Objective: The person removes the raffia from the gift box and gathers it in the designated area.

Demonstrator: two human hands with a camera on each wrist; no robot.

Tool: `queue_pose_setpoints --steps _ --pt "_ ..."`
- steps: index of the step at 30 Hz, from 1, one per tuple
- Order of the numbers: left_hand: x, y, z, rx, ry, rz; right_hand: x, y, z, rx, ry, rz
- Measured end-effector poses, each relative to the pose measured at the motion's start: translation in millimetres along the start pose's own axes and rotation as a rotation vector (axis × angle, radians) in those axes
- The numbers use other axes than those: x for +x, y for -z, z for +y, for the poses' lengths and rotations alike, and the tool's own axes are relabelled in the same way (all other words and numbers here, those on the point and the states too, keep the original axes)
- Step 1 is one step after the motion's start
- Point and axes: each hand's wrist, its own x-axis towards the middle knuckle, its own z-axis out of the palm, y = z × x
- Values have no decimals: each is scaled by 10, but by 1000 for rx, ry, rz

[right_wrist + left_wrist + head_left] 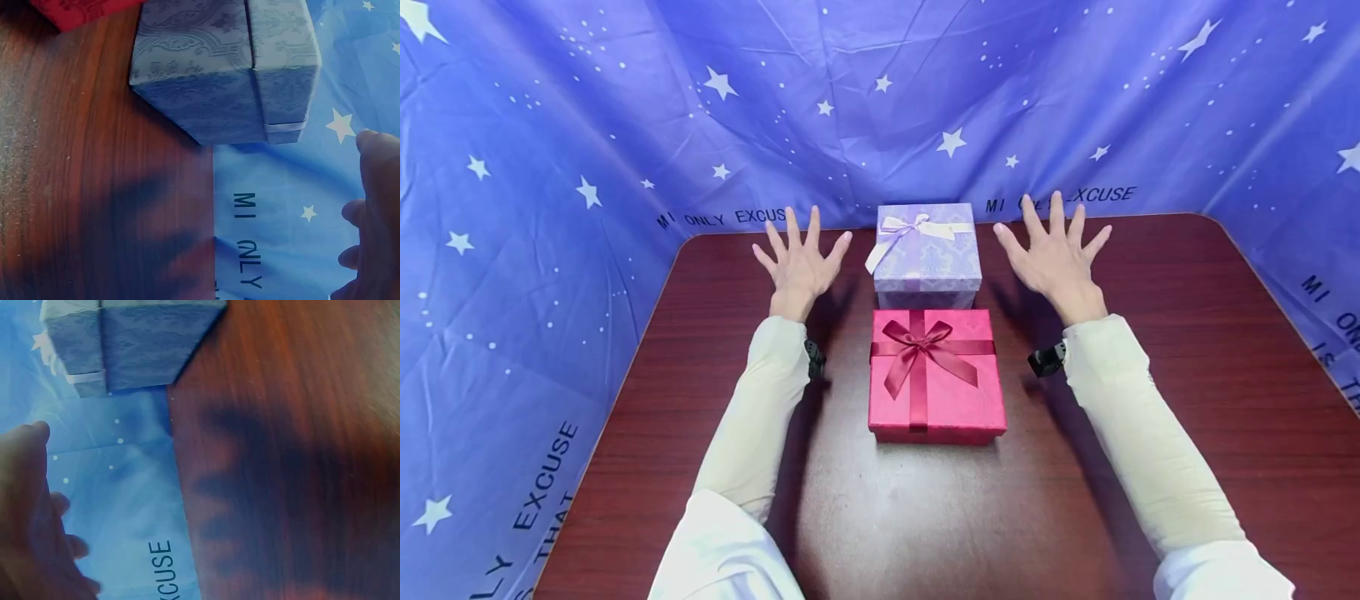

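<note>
Left grip (800, 271): fingers spread wide, holding nothing
Right grip (1058, 260): likewise fanned out, nothing held
Lavender box (936, 257): between the two grips, near each thumb, touching neither
Red box (951, 404): back from both grips, between the pale sleeves (748, 417)
Table (925, 517): below both grips, under the boxes
Starry curtain (910, 117): beyond both grips
</note>
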Motion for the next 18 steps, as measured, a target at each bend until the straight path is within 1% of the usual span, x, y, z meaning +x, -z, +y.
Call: queue_pose_setpoints --steps 3,6,8,10,12,14,15,18 --pt "28 60 25 -123 21 -104 17 39 -16 65 2 16" --pt "54 131 77 -279 30 -230 32 78 -51 200 14 56" --pt "76 145 127 -410 28 -305 41 88 -72 293 39 85" --pt "94 127 185 -568 35 -377 54 82 -92 363 58 78" --pt "106 84 246 -717 52 -431 65 57 -113 422 62 34" --pt "111 28 305 -845 70 -462 78 13 -139 519 51 -36" --pt "110 1 330 -881 72 -467 85 -14 -152 586 39 -75" --pt "99 -70 389 -941 79 -455 105 -101 -192 797 13 -176"
